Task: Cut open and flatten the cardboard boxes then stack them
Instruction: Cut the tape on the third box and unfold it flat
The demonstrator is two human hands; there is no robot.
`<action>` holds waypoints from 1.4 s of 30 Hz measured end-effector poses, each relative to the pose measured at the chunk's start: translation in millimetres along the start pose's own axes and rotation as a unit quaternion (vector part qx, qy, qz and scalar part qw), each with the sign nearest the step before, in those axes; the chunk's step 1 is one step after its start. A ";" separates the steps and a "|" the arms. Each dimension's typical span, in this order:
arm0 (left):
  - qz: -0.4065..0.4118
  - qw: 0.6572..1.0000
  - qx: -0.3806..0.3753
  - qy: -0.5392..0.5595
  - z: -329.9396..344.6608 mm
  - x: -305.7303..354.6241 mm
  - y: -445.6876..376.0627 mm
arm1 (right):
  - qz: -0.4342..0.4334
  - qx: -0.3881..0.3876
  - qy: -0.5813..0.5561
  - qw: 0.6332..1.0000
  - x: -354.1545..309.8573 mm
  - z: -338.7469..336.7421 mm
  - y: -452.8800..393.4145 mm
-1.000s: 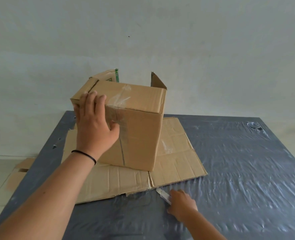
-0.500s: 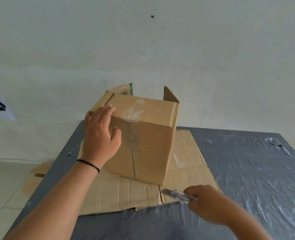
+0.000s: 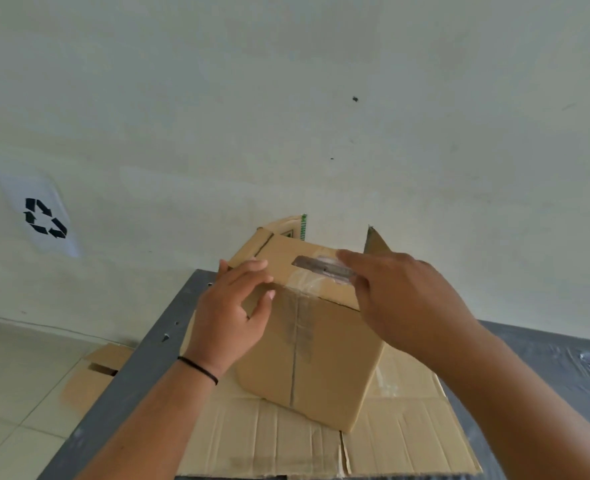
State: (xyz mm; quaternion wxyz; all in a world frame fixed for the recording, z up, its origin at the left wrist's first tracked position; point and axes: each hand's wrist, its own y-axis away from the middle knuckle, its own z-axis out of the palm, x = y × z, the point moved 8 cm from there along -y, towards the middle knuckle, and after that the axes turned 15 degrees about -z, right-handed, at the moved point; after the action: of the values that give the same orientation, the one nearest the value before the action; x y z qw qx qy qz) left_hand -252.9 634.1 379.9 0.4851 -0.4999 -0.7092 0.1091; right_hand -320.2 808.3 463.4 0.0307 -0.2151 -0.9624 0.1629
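Head view shows me my right hand (image 3: 404,299), down at the table (image 3: 141,368) a second ago, now pinching the cutter (image 3: 323,270) over the taped box (image 3: 307,358) on flattened cardboard (image 3: 269,441), left hand (image 3: 231,313) curled around its corner.

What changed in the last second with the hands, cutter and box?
The right hand picked the cutter up off the table and brought it onto the box top. The left hand still holds the box's near-left corner; the box remains on the flattened cardboard.

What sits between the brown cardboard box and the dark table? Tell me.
A flattened brown cardboard sheet lies under the upright brown cardboard box, on the dark plastic-covered table, in the head view.
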 end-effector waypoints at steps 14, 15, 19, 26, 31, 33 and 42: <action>-0.028 0.999 0.002 0.022 0.8 -8.8 -4.1 | -0.126 -0.094 0.147 0.977 -17.0 20.0 -44.1; -0.031 0.999 -0.001 0.025 1.0 -9.8 -4.2 | -0.130 -0.099 0.149 0.975 -17.8 20.4 -45.3; -0.040 0.998 -0.005 0.038 1.0 -11.3 -4.8 | -0.153 -0.124 0.205 0.959 -26.4 16.7 -51.0; -0.053 0.998 -0.012 0.030 1.6 -10.4 -5.5 | -0.162 -0.182 0.243 0.939 -51.9 0.8 -61.0; -0.064 0.997 -0.026 0.033 3.0 -11.9 -7.5 | -0.153 -0.251 0.258 0.921 -54.7 -0.7 -62.2; -0.067 0.997 -0.033 0.034 3.8 -11.7 -7.1 | -0.151 -0.262 0.261 0.917 -55.6 0.1 -62.5; -0.090 0.993 -0.065 0.044 2.0 -16.7 -7.2 | -0.163 -0.253 0.300 0.905 -54.4 3.8 -57.7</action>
State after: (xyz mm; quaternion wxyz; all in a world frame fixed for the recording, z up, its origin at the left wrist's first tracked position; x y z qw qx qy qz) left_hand -258.3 617.7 373.9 0.4904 -0.4686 -0.7347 -0.0036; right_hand -294.8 734.8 479.3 0.2882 -0.0943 -0.9384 -0.1653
